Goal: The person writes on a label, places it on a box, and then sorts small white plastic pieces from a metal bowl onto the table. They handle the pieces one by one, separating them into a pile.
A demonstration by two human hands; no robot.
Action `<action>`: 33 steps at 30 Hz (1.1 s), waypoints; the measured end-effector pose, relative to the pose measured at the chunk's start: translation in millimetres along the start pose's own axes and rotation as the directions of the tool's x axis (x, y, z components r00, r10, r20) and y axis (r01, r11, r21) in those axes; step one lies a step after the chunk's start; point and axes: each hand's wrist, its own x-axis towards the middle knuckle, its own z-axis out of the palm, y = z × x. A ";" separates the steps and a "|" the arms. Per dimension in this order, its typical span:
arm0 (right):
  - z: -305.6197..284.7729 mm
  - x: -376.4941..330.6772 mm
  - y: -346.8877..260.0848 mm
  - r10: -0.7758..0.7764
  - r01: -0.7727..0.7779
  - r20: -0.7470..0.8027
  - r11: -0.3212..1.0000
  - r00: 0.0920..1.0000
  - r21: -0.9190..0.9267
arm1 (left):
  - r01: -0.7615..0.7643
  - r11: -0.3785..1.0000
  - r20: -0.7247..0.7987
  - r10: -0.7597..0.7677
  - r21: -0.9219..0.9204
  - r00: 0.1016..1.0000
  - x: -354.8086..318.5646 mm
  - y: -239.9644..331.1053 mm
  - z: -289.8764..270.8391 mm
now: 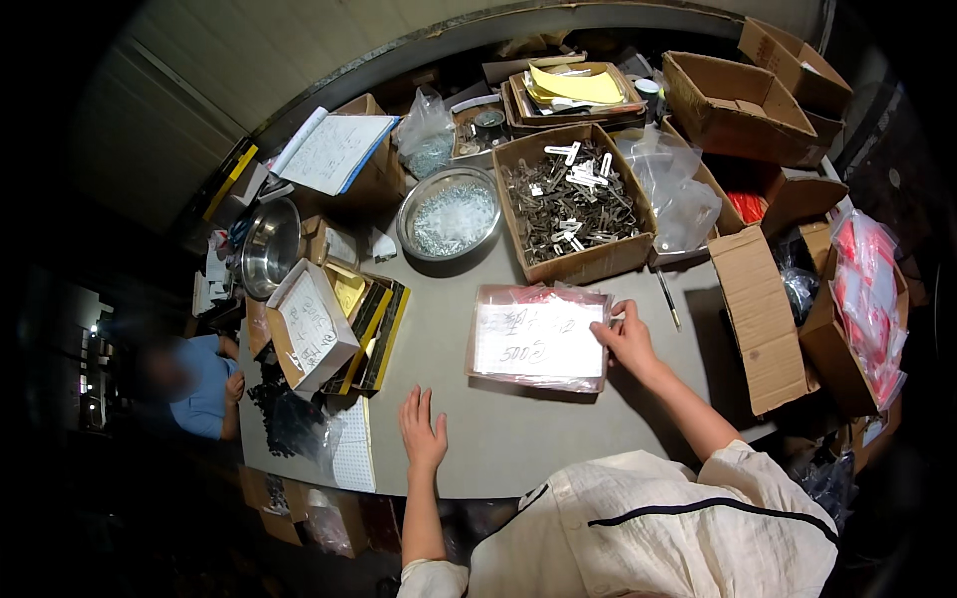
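Our left hand (423, 431) rests flat, fingers spread, on the table (518, 439); at two o'clock our right hand (626, 339) pinches the edge of the stack of plastic bags (538, 339).

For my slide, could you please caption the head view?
Right hand on a bag stack, left hand flat on the table.

Your right hand (626, 337) touches the bag stack's (538, 339) right edge; behind it sits the parts box (573, 204), the bowl (451, 214) to its left.

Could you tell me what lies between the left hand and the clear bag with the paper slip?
Only bare grey table lies between the left hand and the clear bag, as the head view shows.
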 end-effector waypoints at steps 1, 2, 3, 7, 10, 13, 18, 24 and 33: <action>5.2 -5.6 -10.7 0.054 -0.057 0.057 0.997 0.997 0.047 | -0.015 1.000 -0.019 0.015 0.012 1.000 -1.1 0.2 -0.2; 11.0 -12.0 -16.2 0.042 -0.053 0.130 0.995 0.991 0.087 | -0.035 0.999 -0.034 0.036 0.023 0.999 0.3 1.6 -0.6; 17.3 -17.7 -18.5 0.051 -0.080 0.226 0.990 0.973 0.120 | -0.054 0.998 -0.049 0.056 0.036 0.997 1.0 3.0 -0.8; 30.3 -17.5 -28.5 -0.022 0.017 0.317 1.000 0.948 0.018 | 0.162 0.943 -0.233 -0.234 -0.289 0.944 -11.3 -24.6 42.4; 33.8 1.1 -32.6 -0.282 0.302 0.138 0.941 0.949 -0.156 | 0.179 0.653 -0.313 -0.563 -0.736 0.765 0.6 50.3 55.2; 38.8 18.0 -49.9 -0.599 0.579 0.022 0.763 0.800 -0.288 | 0.098 0.919 -0.330 -0.235 -0.382 0.914 8.7 130.6 27.0; 60.8 49.6 -50.0 -0.619 0.617 0.133 0.690 0.774 -0.378 | -0.047 0.966 -0.180 0.001 -0.254 0.984 30.1 169.1 38.4; 64.2 41.1 -38.5 -0.456 0.505 0.218 0.796 0.863 -0.334 | -0.219 0.964 -0.080 0.208 -0.152 0.975 69.6 89.8 31.5; 52.1 9.0 -40.2 -0.123 0.080 0.074 0.901 0.990 0.426 | -0.377 0.925 -0.116 0.370 -0.051 0.922 114.2 72.6 -9.1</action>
